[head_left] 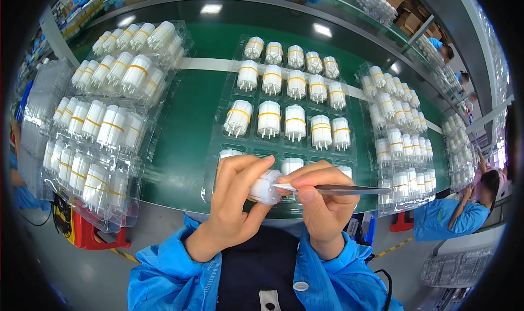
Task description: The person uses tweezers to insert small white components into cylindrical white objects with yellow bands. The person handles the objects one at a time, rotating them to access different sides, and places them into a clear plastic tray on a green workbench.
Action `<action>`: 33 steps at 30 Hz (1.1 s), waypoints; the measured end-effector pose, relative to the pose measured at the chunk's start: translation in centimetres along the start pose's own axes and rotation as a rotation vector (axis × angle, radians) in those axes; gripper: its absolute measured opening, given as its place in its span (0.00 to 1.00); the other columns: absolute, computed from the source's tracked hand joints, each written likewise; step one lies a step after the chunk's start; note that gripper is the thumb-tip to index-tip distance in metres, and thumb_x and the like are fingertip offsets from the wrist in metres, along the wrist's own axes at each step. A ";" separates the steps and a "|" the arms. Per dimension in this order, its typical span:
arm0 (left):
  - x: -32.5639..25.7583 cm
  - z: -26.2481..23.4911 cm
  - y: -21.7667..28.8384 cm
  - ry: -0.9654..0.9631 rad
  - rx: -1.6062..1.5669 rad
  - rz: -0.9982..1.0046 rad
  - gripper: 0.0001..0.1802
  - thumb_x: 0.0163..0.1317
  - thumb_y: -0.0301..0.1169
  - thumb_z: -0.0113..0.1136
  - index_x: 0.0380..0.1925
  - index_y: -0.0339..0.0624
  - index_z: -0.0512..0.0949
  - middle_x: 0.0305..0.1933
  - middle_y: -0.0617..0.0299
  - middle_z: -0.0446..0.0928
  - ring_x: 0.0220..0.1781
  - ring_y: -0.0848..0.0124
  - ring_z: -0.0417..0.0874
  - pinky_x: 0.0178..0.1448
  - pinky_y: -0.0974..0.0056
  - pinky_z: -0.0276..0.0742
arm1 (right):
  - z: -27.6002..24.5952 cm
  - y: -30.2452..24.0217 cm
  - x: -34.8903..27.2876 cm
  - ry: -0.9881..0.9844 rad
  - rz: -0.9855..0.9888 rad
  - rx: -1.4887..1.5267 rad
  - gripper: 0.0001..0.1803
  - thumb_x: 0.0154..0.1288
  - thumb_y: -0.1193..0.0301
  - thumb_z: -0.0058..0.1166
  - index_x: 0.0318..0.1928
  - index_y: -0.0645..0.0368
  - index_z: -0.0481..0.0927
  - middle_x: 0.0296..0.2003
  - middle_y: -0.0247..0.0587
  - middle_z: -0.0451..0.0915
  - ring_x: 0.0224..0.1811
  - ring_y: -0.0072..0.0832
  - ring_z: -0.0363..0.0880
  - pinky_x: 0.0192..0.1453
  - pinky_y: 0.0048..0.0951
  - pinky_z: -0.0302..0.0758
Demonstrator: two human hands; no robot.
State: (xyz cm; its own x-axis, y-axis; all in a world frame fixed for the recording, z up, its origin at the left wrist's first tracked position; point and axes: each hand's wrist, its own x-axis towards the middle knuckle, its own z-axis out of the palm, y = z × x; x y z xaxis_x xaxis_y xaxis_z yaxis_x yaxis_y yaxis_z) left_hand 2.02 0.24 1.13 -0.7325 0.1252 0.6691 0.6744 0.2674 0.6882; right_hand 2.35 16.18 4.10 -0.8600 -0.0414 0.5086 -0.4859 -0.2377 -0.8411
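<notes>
Held up over the near edge of the table, a white cylindrical part lies in the fingers of my left hand, its end turned toward the right. My right hand pinches a pair of metal tweezers between thumb and fingers, and their pointed end reaches the part's end face. Whether the tips grip anything is too small to tell. Just beyond both hands lies a clear plastic tray with rows of white cylinders, each with a yellow band, many showing metal pins. My hands cover part of its nearest row.
Stacked trays of similar cylinders stand on the left and right of the green table. A red stool is below at left. A person in blue sits at the far right. A metal frame runs overhead.
</notes>
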 end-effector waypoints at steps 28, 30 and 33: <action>0.4 -1.3 0.7 -0.155 -0.250 -0.110 0.34 0.49 0.20 0.69 0.59 0.32 0.72 0.51 0.46 0.73 0.50 0.55 0.78 0.52 0.59 0.76 | -1.3 -1.0 1.6 -0.110 -0.148 -0.197 0.10 0.53 0.79 0.66 0.38 0.66 0.86 0.36 0.50 0.86 0.37 0.36 0.85 0.40 0.30 0.80; 0.3 -1.3 0.5 -0.162 -0.271 -0.117 0.34 0.50 0.21 0.70 0.59 0.32 0.72 0.52 0.46 0.73 0.50 0.55 0.78 0.53 0.59 0.76 | -1.3 -1.0 1.6 -0.126 -0.148 -0.196 0.10 0.52 0.80 0.66 0.38 0.66 0.86 0.36 0.50 0.86 0.37 0.36 0.85 0.40 0.30 0.80; 0.2 -1.3 0.4 -0.166 -0.284 -0.126 0.34 0.50 0.21 0.70 0.59 0.31 0.72 0.52 0.46 0.73 0.50 0.55 0.78 0.53 0.59 0.76 | -1.2 -1.1 1.7 -0.150 -0.159 -0.212 0.10 0.52 0.80 0.66 0.38 0.65 0.86 0.36 0.49 0.86 0.37 0.36 0.85 0.40 0.30 0.80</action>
State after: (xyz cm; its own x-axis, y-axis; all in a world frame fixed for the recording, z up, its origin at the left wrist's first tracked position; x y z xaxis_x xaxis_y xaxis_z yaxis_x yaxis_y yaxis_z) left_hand 2.26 -0.89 1.97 -0.8011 0.2683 0.5350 0.5593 0.0174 0.8288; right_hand 1.23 17.56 5.65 -0.7456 -0.1666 0.6453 -0.6480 -0.0450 -0.7603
